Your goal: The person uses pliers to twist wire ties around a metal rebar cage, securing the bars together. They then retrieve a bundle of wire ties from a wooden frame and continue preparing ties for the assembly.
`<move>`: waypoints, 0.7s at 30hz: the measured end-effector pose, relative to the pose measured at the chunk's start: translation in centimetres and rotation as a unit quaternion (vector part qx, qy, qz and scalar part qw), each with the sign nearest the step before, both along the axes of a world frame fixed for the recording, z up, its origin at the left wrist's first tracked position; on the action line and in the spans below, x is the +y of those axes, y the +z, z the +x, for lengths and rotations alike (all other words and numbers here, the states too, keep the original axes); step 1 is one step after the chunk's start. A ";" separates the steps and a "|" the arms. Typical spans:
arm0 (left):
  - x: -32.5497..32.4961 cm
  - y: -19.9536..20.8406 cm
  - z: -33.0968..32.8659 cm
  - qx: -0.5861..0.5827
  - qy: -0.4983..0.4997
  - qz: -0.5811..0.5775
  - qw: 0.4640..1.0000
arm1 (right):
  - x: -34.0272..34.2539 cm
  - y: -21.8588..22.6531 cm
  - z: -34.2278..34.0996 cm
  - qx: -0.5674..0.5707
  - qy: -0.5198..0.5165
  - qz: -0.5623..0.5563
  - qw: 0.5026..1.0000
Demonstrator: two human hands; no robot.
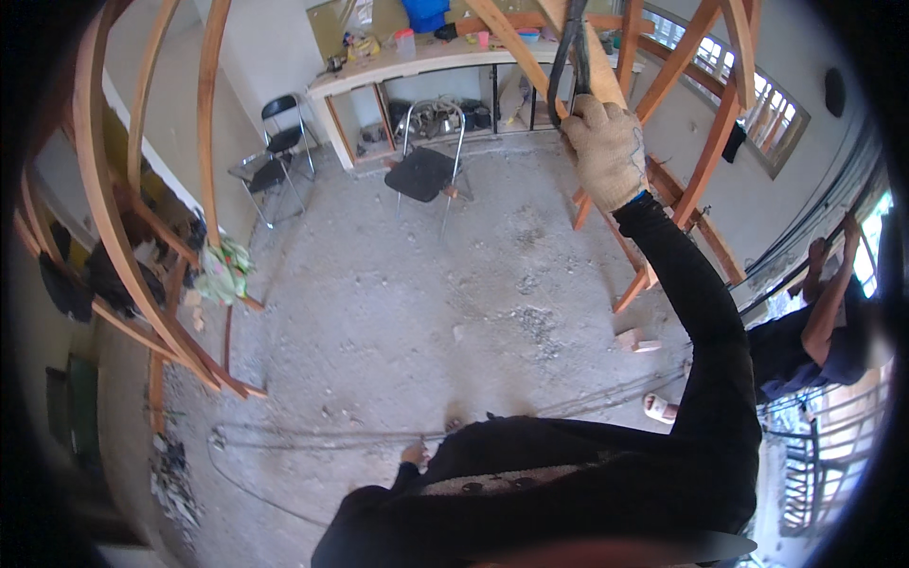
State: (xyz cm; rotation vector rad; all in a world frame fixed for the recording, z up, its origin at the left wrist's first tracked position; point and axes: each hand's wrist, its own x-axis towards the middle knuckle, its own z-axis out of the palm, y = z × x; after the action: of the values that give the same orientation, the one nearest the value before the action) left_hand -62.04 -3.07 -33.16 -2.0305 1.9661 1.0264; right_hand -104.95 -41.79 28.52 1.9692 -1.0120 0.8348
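Timber stand [703, 170] right, chairs [426, 174] before counter [379, 75], timber frame [205, 114] left

A black-seated metal chair [424, 175] stands before a cluttered counter [379, 73].

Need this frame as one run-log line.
right hand: gloved, raised, closed on dark tool near timber frame | left hand: low, partly visible, grip unclear | co-worker: off to right

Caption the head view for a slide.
Gloved right hand raised, gripping a dark tool near wooden beams, above a rough gray floor.
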 end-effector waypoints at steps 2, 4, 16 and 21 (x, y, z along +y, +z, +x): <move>0.7 -1.3 -0.1 -0.003 0.032 -0.038 0.999 | -0.2 0.1 -0.5 0.039 -0.004 0.000 0.999; 0.9 -2.6 -0.4 0.175 0.234 0.014 0.956 | -0.9 0.2 -0.7 0.071 0.029 -0.008 0.997; 4.0 -6.2 -1.0 0.167 0.282 0.022 0.944 | -2.3 1.5 -2.1 0.181 0.070 0.000 0.981; 4.9 -7.2 -1.5 0.162 0.277 0.001 0.947 | -2.0 1.0 -2.0 0.168 0.074 0.006 0.983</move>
State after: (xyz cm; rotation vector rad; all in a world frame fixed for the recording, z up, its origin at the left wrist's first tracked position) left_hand -63.56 1.79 -40.31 -2.6315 1.5228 1.5527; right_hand -107.00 -43.84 29.55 2.1243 -0.6818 0.5474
